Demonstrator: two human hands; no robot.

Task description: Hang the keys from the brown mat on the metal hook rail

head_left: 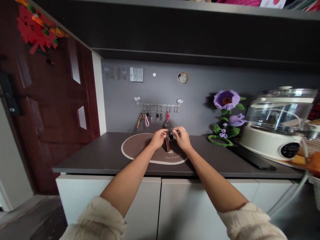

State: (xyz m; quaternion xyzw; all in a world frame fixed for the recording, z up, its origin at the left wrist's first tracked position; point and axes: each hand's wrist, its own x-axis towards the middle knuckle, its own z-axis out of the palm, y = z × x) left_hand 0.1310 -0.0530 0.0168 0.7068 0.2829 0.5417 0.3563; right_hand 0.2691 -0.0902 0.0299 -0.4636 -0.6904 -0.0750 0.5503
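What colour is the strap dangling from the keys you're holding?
The strap under the keys is dark brown; the head view shows it best.

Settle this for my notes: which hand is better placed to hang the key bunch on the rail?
Likely right: the right hand, gripping the key bunch, sits below bare hooks on the rail.

Single head cam, wide-angle, edges bowed. Looks fwd + down, square-on to matt grey back wall (200,83). Flat dark grey countertop (100,156) mid-frame, at arm's reach. Left hand (158,138) + right hand (183,138) meet on black key bunch w/ brown strap (167,144) dead centre. Dark red wooden door (50,110) at far-left edge, white glass-lidded cooker (270,133) far right.
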